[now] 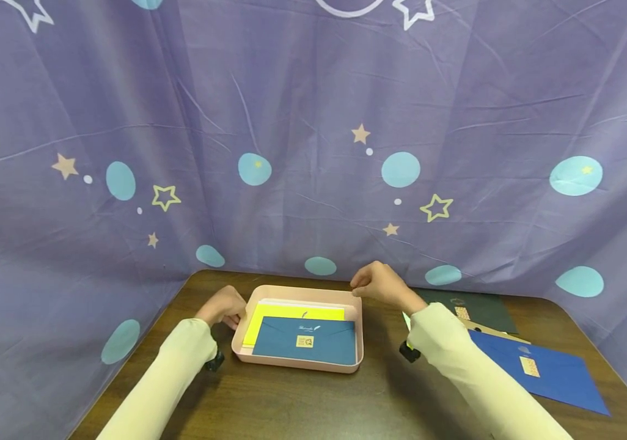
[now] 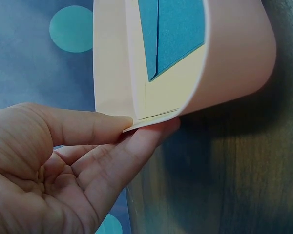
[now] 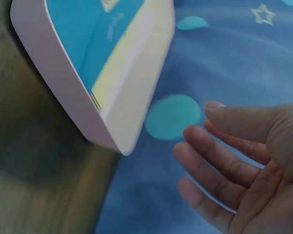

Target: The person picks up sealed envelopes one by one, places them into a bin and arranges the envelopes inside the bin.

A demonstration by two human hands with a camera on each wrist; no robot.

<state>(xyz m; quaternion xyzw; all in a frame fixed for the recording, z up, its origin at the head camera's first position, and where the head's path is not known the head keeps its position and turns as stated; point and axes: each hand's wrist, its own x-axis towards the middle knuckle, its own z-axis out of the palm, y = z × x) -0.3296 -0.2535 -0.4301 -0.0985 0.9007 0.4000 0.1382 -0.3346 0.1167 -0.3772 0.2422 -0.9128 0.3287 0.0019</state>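
A pale pink tray [image 1: 298, 365] stands on the brown table, holding a teal-blue envelope [image 1: 304, 340] on top of a yellow envelope [image 1: 291, 310]. The left hand [image 1: 226, 307] pinches the tray's left rim between thumb and fingers, which the left wrist view shows close up. Just off the tray's far right corner is the right hand [image 1: 382, 285]. Its fingers are loosely bent and hold nothing; in the right wrist view a gap separates them from the tray wall [image 3: 71, 80].
To the right lie a blue envelope [image 1: 552, 373], a dark green envelope [image 1: 489, 311] and a tan one [image 1: 492, 330], overlapping and partly behind the right sleeve. A purple patterned curtain [image 1: 302, 232] hangs along the table's far edge.
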